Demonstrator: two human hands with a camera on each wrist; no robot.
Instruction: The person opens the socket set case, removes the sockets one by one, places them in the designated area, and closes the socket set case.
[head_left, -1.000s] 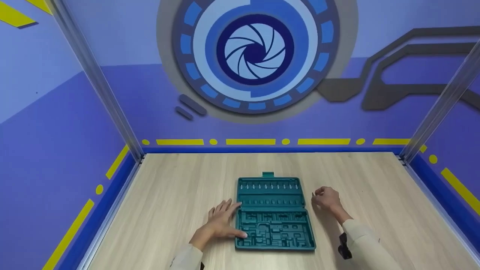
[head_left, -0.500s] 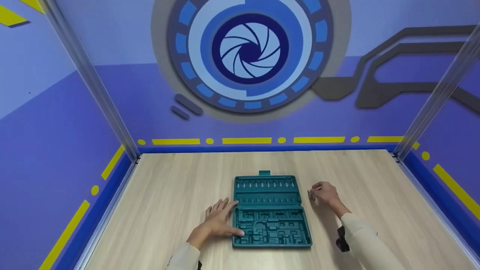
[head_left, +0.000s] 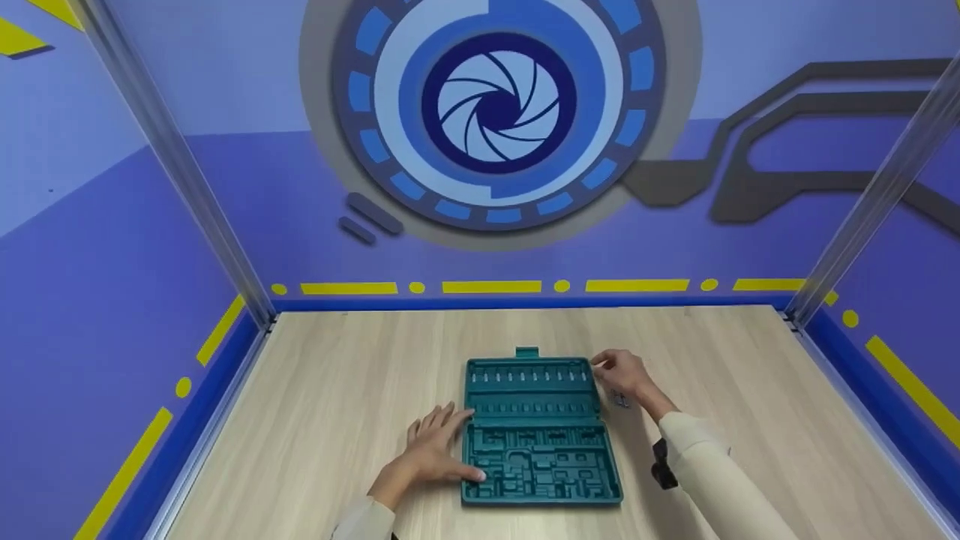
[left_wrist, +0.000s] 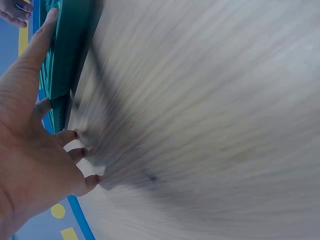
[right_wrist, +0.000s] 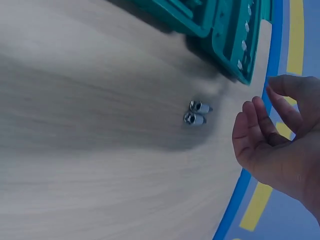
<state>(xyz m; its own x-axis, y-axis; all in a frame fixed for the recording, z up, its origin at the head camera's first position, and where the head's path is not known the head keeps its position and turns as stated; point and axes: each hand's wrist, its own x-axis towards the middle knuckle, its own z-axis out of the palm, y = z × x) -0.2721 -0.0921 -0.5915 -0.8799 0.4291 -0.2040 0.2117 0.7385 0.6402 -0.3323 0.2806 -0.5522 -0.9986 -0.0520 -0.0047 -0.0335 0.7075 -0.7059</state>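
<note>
An open teal tool case (head_left: 538, 431) lies flat near the middle of a pale wooden table (head_left: 337, 390), its moulded halves facing up, the latch tab at 12 o'clock; blue walls with yellow dashes stand behind.

The left hand (head_left: 435, 450) rests at 9 o'clock of the case, fingers straight and spread on the table, the thumb lying along the case's near-left rim; the left wrist view shows the thumb pressed against the teal edge and nothing gripped; this hand sits where it did a second ago.

The right hand (head_left: 621, 373) is at the far-right corner of the case, roughly 2 o'clock from its middle; a second ago it hovered further right, clear of the case, so it has travelled inward and away from the person. Its fingers are loosely curled, and the right wrist view shows thumb and fingertips close together but empty.

Two small metal sockets (right_wrist: 196, 112) lie side by side, touching, on the table just beside the case's right edge, at 3 o'clock of the upper half; in the head view they sit under the right wrist (head_left: 619, 398).
</note>
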